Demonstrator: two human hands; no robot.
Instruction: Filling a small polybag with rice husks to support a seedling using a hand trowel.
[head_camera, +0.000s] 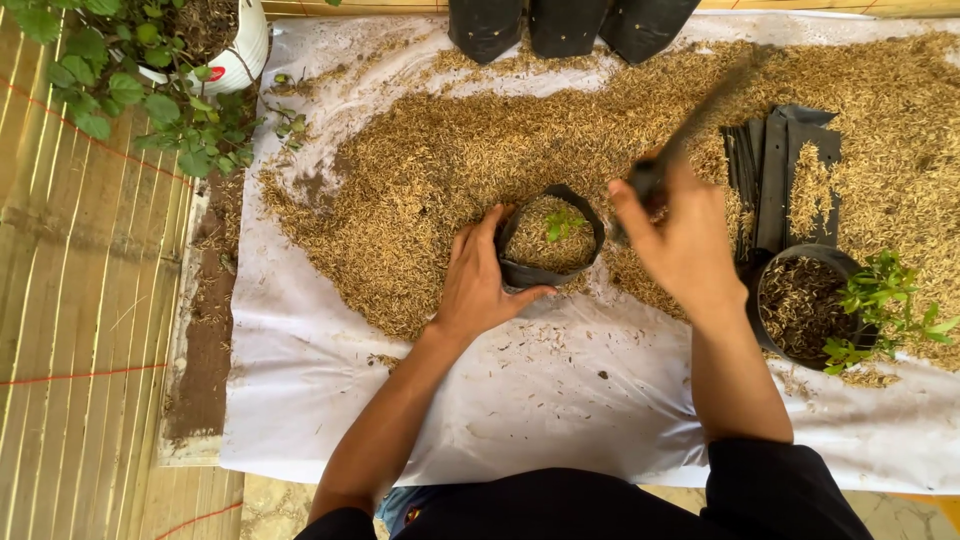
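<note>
**Small grow bag of husk held steady, blurred tool raised beside it**

The left hand (480, 285) cups a small black grow bag (550, 240) that sits on the white sheet (540, 400). Its grip is a half-open curl, fingers along the bag's left wall and the thumb pressed against the near rim. The bag stands at the near edge of a broad heap of rice husk (440, 160), roughly in the middle of the sheet. It is filled almost to its rolled rim with the same golden husk, and a tiny green seedling (562, 223) stands upright in the filling, toward the far right side.

The right hand (685, 245) hovers just right of the bag, its grip closed around the dark handle of a long thin tool (700, 115) that slants up and away; motion blur hides what kind of tool it is.

Farther right, a second black bag (800, 305) holds darker husk mix, and a leafy young plant (880, 300) leans out over its right rim. Behind it lies a stack of flat, empty black bags (785, 175), partly dusted with husk. Three more black bags (565, 25) stand at the far edge. At the upper left, a white pot (240, 50) holds soil and a leafy green plant (120, 80).
</note>
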